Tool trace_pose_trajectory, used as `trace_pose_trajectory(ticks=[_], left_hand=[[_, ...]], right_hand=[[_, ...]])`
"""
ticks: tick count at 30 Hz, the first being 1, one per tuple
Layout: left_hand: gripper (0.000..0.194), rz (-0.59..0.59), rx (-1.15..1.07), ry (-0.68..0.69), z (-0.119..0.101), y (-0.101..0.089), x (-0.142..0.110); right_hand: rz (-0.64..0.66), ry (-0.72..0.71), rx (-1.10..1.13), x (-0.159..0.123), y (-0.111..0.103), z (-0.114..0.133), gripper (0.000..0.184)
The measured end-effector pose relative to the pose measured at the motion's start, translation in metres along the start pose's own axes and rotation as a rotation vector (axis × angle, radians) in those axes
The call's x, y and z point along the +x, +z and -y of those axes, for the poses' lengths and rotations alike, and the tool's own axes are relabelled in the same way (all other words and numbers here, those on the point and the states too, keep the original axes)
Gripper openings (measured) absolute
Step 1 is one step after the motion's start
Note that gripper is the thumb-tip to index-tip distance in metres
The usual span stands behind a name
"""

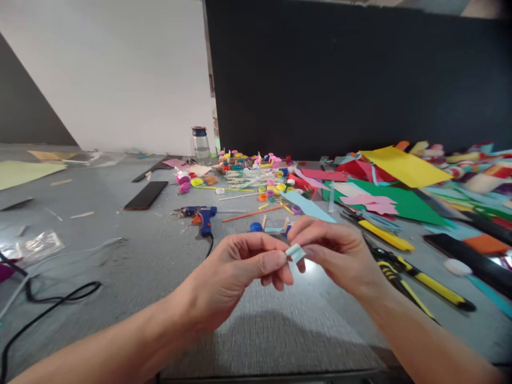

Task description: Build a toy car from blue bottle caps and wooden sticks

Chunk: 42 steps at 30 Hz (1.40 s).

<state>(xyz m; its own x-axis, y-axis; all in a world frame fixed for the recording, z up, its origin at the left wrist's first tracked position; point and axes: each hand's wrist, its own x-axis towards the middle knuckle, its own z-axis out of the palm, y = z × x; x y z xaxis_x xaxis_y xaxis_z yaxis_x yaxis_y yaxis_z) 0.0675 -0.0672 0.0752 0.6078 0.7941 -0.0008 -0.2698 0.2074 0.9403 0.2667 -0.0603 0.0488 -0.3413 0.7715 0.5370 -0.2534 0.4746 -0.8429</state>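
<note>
Over the near middle of the table, my left hand (252,261) and my right hand (332,248) meet around a small pale-blue folded piece of paper (296,253). My left thumb and fingers pinch its left side. On its right side, my right thumb and fingertips close on it too. The underside of the piece is partly hidden by my fingers. Just beyond my hands lie a blue bottle cap (256,227) and short wooden sticks. A blue hot glue gun (206,218) rests on its side past my left hand.
Pliers with yellow-black handles (440,285) and a yellow cutter (388,236) lie at right, near coloured paper sheets (404,166). Caps and sticks are heaped at the back beside a water bottle (201,146). A black phone (146,195) and cables (60,298) lie left.
</note>
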Motion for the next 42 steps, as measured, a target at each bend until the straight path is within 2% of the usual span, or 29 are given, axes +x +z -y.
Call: trace_pose_trajectory(ticks=[5,12,17,22,30,38,42], left_hand=[[0.011,0.008,-0.04,-0.031,0.007,-0.001,0.01],[0.01,0.02,-0.055,-0.047,0.016,-0.007,0.014],[0.01,0.019,-0.031,-0.042,0.015,-0.007,0.013],[0.01,0.009,0.112,0.016,0.01,-0.003,0.01],[0.01,-0.123,0.419,0.123,0.01,0.002,0.005],[0.012,-0.141,0.727,0.33,0.016,-0.003,0.005],[0.013,-0.141,0.81,0.412,0.016,-0.003,0.005]], right_hand=[[-0.043,0.004,-0.004,-0.005,-0.007,-0.009,0.008],[-0.067,0.054,-0.021,-0.005,-0.004,-0.007,0.007],[-0.065,0.014,-0.022,-0.006,-0.003,-0.008,0.008],[-0.075,0.02,-0.058,-0.008,-0.002,-0.006,0.009],[-0.099,0.059,-0.196,-0.01,0.002,0.001,0.011],[-0.103,0.132,-0.26,-0.01,0.004,0.004,0.016],[-0.108,0.146,-0.289,-0.012,0.003,0.008,0.016]])
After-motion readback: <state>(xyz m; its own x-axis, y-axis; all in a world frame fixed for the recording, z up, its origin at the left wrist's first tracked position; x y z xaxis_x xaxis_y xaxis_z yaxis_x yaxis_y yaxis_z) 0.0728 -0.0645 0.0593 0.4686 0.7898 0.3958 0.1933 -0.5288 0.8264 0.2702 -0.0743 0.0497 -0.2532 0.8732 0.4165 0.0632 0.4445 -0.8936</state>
